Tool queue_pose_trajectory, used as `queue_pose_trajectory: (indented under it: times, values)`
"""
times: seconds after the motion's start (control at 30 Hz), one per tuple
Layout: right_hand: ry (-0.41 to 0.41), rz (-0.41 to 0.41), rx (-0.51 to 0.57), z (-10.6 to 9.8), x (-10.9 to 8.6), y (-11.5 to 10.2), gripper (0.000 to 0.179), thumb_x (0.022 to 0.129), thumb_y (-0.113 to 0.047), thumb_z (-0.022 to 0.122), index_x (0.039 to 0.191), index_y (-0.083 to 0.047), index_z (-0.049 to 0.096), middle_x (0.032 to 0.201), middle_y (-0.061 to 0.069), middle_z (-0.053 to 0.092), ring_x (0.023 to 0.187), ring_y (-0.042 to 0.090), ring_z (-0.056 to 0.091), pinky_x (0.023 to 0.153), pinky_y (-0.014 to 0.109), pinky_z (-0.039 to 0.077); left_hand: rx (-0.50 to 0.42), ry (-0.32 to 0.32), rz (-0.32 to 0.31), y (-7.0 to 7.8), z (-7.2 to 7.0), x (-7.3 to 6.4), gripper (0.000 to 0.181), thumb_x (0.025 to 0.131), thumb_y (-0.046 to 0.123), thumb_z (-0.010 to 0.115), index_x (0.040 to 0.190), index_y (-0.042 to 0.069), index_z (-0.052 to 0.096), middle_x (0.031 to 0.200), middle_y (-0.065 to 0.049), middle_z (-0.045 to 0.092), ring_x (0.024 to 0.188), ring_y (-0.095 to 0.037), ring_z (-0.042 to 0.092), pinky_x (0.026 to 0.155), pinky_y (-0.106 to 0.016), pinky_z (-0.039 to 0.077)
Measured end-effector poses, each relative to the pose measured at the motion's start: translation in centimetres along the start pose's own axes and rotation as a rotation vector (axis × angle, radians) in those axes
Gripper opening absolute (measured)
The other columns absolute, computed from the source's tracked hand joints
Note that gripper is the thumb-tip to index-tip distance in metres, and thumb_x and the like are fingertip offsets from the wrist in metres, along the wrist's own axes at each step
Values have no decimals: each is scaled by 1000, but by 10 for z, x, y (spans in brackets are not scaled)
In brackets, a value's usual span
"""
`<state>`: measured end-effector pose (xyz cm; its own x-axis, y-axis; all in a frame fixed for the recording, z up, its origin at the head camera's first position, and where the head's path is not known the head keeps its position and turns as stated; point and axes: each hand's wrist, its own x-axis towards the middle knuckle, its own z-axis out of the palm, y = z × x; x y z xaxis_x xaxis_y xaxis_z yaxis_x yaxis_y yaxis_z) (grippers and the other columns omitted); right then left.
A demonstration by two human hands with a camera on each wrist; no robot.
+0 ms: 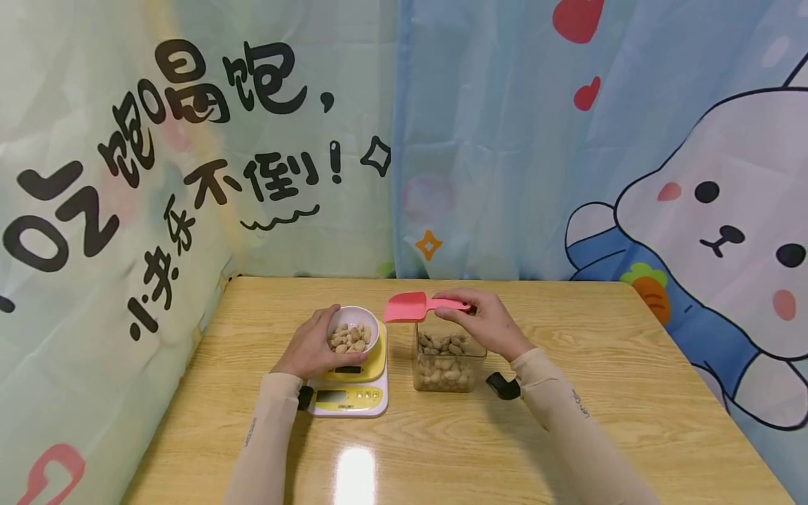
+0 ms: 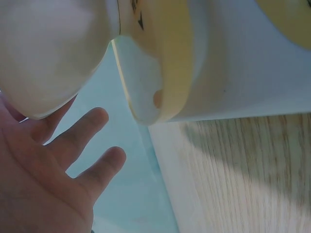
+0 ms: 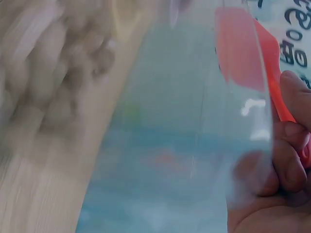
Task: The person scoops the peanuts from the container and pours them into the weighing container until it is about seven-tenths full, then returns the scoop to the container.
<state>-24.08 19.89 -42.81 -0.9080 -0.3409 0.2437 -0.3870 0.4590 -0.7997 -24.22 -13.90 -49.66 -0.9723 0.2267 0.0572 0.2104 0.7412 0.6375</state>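
My left hand [image 1: 315, 347] pinches a white bowl [image 1: 372, 319] by its sides, thumb nearest me and index finger at the back. Its other fingers [image 2: 80, 131] spread loose under the bowl's side in the left wrist view. Peanuts [image 1: 350, 339] lie in the bowl, which sits right at the yellow round plate of a kitchen scale [image 1: 379, 382]. With its handle between thumb and fingers, my right hand [image 1: 489, 322] holds a pink scoop [image 1: 407, 307] level above the table. The scoop's blade looks bare and points left, behind a clear box [image 1: 445, 375] of peanuts.
A wooden table [image 1: 568, 337] carries everything. The scale's display [image 1: 331, 396] faces me, next to small buttons. Printed curtains [image 1: 480, 140] hang behind the table's far edge and along the left side. The box's clear wall stands close to my right hand.
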Motion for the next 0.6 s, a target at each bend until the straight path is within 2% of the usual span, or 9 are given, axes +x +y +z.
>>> queue_pose_trajectory:
  times: [0.13,0.27,0.37,0.6]
  values:
    - [31,15,-32,-23,-14,8,33,98,-30,69,127,-14,72,106,7,71,64,20,45,56,30,39,4,7,-9,-3,0,-1,119,66,70,84,159,15,34,152,-9,45,129,-31,50,105,-53,44]
    - [29,26,-85,-41,-25,13,34,98,-30,69,126,-11,72,110,8,71,69,19,51,59,30,43,0,14,-17,-3,-2,-3,119,65,70,84,159,17,33,153,-10,44,132,-33,49,105,-53,44]
    - [-12,34,-151,-50,-30,16,32,97,-30,71,123,-12,73,115,7,70,74,19,56,63,29,48,-4,16,-13,-1,-3,-4,118,66,70,84,159,17,34,152,-10,44,131,-33,50,105,-54,44]
    - [-141,33,-309,-51,-31,18,22,95,-26,74,113,-14,77,97,-1,70,74,16,56,63,30,49,-9,3,-8,3,0,-3,116,68,67,84,158,16,34,151,-10,45,130,-32,51,104,-53,45]
